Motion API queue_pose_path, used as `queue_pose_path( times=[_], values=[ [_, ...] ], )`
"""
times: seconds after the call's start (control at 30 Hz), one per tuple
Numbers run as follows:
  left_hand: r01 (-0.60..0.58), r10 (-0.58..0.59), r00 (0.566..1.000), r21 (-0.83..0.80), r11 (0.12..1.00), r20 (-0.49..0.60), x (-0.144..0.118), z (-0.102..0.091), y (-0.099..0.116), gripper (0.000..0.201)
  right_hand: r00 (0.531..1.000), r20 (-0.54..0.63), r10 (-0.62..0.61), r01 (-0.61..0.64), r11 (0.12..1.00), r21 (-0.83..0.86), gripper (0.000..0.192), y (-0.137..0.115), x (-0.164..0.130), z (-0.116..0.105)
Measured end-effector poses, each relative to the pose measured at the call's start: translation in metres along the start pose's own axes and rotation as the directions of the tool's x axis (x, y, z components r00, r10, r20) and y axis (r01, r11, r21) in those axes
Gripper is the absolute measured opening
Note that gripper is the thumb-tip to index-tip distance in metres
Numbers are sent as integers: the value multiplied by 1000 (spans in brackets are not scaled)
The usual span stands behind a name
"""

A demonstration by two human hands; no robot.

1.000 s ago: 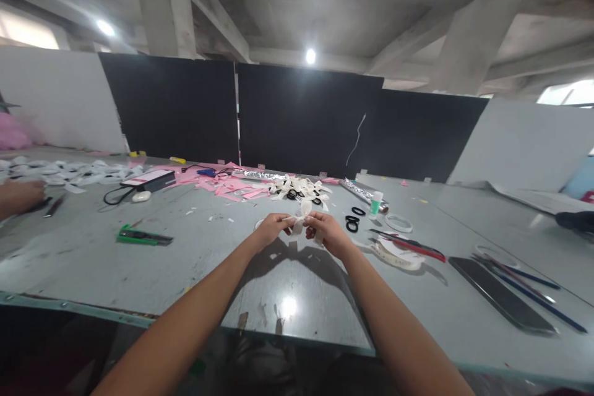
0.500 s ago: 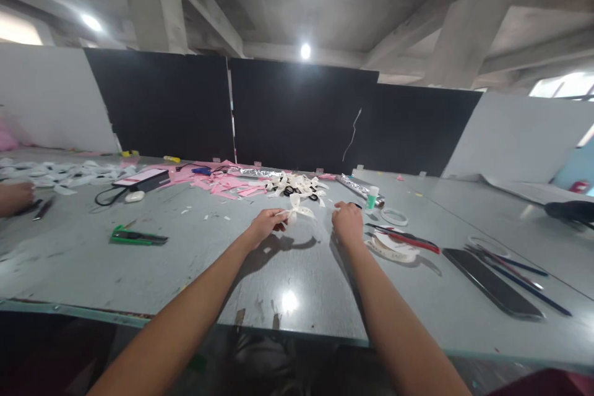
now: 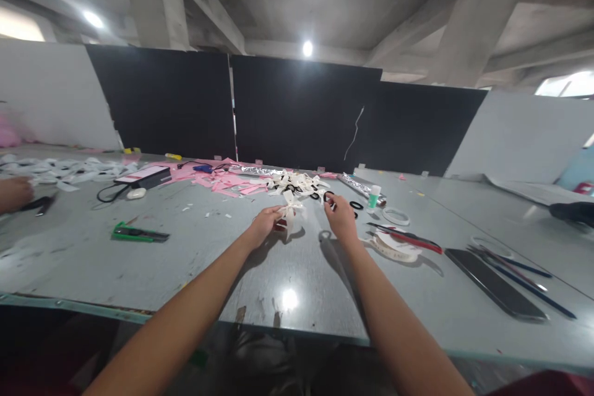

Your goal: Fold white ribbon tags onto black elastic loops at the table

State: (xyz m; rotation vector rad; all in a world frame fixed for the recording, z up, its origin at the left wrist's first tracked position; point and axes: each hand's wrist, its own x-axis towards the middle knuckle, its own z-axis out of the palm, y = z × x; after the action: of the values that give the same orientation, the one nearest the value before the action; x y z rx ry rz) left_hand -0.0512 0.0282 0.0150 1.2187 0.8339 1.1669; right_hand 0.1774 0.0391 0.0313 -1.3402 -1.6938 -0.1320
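Pinched in the fingers of my left hand (image 3: 266,226) is a cream ribbon bow (image 3: 289,210), its tails hanging over the table. My right hand (image 3: 341,218) is closed on a small black hair tie (image 3: 328,197), held just above the tabletop to the right of the bow. Behind both hands lies a pile of cream ribbon bows (image 3: 299,184) with black hair ties among them. More loose black hair ties (image 3: 356,205) rest just right of my right hand. A roll of printed cream ribbon (image 3: 394,252) lies beside my right forearm.
Red-handled scissors (image 3: 417,241) lie across the ribbon roll. A green-capped bottle (image 3: 374,197), a dark flat slab (image 3: 494,283) and thin tools are to the right. To the left are a green cutter (image 3: 139,234), a black box (image 3: 146,177) and another person's hand (image 3: 13,193).
My right hand has lifted a black hair tie from the table and moved slightly left toward the bow. In my left hand the bow has turned, its tails now pointing down.
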Motion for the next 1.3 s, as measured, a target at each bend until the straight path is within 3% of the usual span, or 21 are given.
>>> queue_pose_path(
  times=[0.17, 0.4, 0.53, 0.8, 1.17, 1.3],
  values=[
    [-15, 14, 999, -9, 1000, -43, 1, 0, -1, 41, 968, 16, -250, 237, 932, 274, 26, -24, -9, 10],
    [-24, 30, 996, 72, 997, -86, -4, 7, 4, 37, 875, 106, -472, 400, 830, 388, 29, -35, -19, 26],
    [-24, 36, 993, 108, 994, -112, -3, 8, 6, 36, 864, 134, -485, 410, 833, 372, 31, -33, -20, 29],
    [-37, 49, 987, 76, 996, -154, -1, 6, 5, 43, 877, 80, -474, 404, 816, 413, 34, -30, -20, 27],
    [-29, 47, 982, 100, 995, -181, -5, 8, 12, 40, 856, 150, -494, 403, 821, 404, 32, -31, -22, 26],
    [-77, 111, 977, 183, 980, -182, -7, 10, 14, 37, 844, 178, -506, 412, 823, 390, 36, -34, -22, 22]
  ],
)
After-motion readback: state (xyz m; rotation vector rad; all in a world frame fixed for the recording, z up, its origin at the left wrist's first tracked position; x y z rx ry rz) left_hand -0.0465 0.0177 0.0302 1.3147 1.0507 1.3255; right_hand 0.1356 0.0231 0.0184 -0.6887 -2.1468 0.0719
